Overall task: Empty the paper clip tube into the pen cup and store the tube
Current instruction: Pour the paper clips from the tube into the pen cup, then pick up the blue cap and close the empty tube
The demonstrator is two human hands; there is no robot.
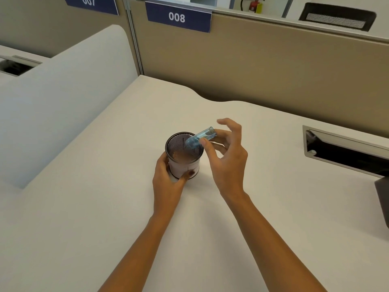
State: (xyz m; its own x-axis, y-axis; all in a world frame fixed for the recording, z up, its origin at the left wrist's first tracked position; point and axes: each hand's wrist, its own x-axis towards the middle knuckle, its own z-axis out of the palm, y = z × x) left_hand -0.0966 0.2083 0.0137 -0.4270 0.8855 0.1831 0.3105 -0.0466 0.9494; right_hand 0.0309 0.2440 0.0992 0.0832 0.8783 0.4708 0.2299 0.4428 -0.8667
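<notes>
1. Head view, the only angle here: a mesh pen cup (pixel 184 155) stands upright on a plain white tabletop (pixel 88 207), roughly in the middle of the shot.
2. The left hand (pixel 167 180) is wrapped around the lower left side of the cup, with fingers curled round the back and the thumb lying across the front near the base. So it's closed on the cup, steadying it.
3. The right hand (pixel 226 159) has a small clear blue tube (pixel 200 138) pinched between thumb and a finger or two. The remaining fingers are spread loosely and lifted, not touching anything.
4. The tube is tipped over the cup's right rim, lower end pointing down into the opening and the other end sticking up to the right. The lower end sits just inside or right at the rim; can't tell if it actually touches the mesh.
5. There's something brownish low inside the cup, but it's too blurry to say whether it's clips or just the hand showing through the mesh. Can't make out what's inside the tube either.
6. Background stuff: a beige partition (pixel 263 70) runs behind the tabletop with a dark blue "008" sign (pixel 178 17) on it, and there's a recessed cable slot (pixel 345 150) in the tabletop well off to the right.
</notes>
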